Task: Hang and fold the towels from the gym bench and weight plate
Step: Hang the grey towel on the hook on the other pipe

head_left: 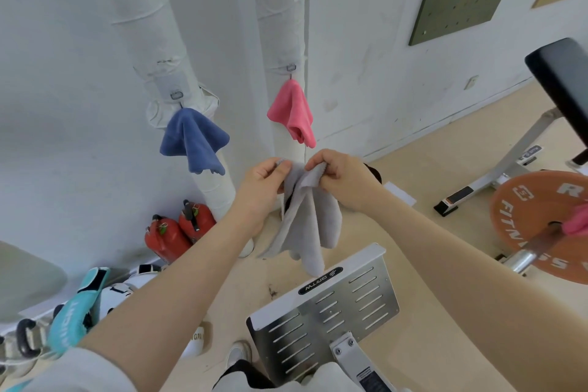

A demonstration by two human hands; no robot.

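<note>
Both hands, left (265, 181) and right (337, 173), are pinching the grey towel (307, 219)'s top edge; pink towel (577, 219) on the weight plate (525, 216) is getting cut off far right.

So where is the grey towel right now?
The grey terry towel hangs mid-frame in the head view, pinched at its top edge by the left hand and right hand, below the hanging pink towel.

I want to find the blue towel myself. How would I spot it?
Look at the two fat white pipes running down the wall. The blue towel hangs from a small hook on the left pipe, above the red fire extinguishers. The pink towel hangs on the other pipe, and the grey towel is held in both hands.
</note>
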